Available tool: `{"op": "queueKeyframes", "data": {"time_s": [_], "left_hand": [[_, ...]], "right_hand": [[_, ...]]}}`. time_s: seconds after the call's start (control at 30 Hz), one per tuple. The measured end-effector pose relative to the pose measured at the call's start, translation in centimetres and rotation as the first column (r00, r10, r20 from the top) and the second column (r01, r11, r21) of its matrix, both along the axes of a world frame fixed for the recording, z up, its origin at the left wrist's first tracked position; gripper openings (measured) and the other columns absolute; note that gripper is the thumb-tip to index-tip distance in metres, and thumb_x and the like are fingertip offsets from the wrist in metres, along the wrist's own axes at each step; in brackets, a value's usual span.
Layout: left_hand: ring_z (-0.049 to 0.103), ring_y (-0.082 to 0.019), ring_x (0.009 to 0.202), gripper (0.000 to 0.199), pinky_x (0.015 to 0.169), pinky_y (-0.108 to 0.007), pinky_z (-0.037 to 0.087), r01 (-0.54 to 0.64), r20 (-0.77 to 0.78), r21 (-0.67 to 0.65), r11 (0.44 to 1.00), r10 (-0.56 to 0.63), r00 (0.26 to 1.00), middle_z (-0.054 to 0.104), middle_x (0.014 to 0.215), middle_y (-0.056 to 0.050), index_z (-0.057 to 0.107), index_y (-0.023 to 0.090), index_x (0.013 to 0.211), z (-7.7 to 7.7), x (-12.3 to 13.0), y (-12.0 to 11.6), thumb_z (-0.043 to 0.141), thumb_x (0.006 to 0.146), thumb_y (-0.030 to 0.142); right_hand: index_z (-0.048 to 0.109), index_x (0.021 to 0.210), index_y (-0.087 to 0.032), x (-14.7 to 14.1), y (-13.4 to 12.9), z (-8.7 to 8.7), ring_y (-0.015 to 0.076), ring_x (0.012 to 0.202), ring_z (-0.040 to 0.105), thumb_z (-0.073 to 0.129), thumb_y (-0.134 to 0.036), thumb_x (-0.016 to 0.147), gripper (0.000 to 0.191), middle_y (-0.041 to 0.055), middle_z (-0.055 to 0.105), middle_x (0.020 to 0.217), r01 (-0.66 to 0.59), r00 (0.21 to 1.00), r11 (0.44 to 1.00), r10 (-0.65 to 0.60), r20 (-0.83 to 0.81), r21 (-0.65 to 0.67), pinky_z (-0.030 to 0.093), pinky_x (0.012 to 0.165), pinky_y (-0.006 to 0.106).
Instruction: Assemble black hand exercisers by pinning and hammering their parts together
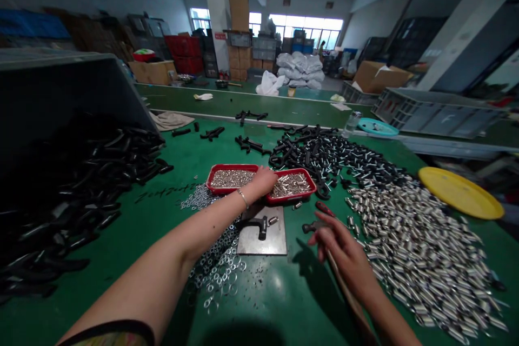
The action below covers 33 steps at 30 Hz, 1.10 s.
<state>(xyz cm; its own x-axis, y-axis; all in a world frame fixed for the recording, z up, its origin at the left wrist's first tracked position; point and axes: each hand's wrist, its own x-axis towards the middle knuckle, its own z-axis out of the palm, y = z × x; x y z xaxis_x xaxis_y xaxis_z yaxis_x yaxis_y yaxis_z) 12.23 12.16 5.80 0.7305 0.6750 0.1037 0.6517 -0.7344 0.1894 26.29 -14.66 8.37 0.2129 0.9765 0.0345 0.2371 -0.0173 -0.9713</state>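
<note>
My left hand [264,180] reaches over the inner ends of two red trays. Its fingers are bent down at the right tray [312,190], which holds small metal pins; what they pinch is hidden. Tiny metal parts fill the left tray [208,184]. My right hand [343,246] is closed loosely round a hammer [312,227] with a wooden handle, its index finger stretched out. Between the hands, a black curved handle-like part [261,223] lies on a square metal plate [279,246], with a small metal cylinder [273,220] beside it.
Metal rings [219,257] lie left of the plate. A red-handled tool [324,208] lies near the hammer. Silver cylinders [421,248] and black parts with screws [324,154] are heaped right. A grey bin [130,92] spills black parts at left; a yellow lid [462,192] is far right.
</note>
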Motion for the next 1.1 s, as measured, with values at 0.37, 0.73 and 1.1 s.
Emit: {"op": "queueKeyframes", "data": {"time_s": [0.37, 0.73, 1.1], "left_hand": [[0.063, -0.034, 0.095, 0.022, 0.091, -0.05, 0.031, 0.007, -0.129, 0.079, 0.997, 0.003, 0.992, 0.07, 0.093, -0.025, 0.073, 0.006, 0.088, -1.9, 0.8, -0.4, 0.051, 0.089, 0.007], [0.066, -0.032, 0.093, 0.021, 0.09, -0.05, 0.039, -0.036, -0.135, 0.073, 0.997, 0.046, 0.99, 0.071, 0.094, -0.024, 0.071, 0.005, 0.091, -2.4, 1.9, -0.7, 0.051, 0.089, 0.004], [0.066, -0.016, 0.088, 0.016, 0.079, -0.026, 0.048, -0.024, 0.474, -0.322, 0.946, 0.183, 0.861, 0.071, 0.095, -0.003, 0.066, 0.018, 0.099, -2.0, -5.7, -5.6, 0.057, 0.094, 0.029]], "right_hand": [[0.066, 0.112, -0.024, 1.6, -1.6, -6.7, 0.0281, 0.108, 0.062, 0.048, -0.036, 0.097, 0.026, 0.0105, 0.067, 0.114, -0.026, 0.844, 0.999, 0.038, 0.535, -0.029, 0.049, 0.096, 0.045], [0.053, 0.136, -0.025, 3.8, -4.2, -9.1, 0.0266, 0.089, 0.062, 0.056, -0.038, 0.086, 0.052, 0.009, 0.064, 0.104, 0.195, 0.873, 0.949, -0.053, 0.484, -0.248, 0.053, 0.083, 0.043], [0.056, 0.119, -0.02, 3.4, -2.2, -9.0, 0.0088, 0.063, 0.058, 0.075, -0.032, 0.083, 0.042, 0.0013, 0.064, 0.089, -0.118, 0.748, 0.865, -0.246, -0.617, -0.488, 0.049, 0.051, 0.017]]}}
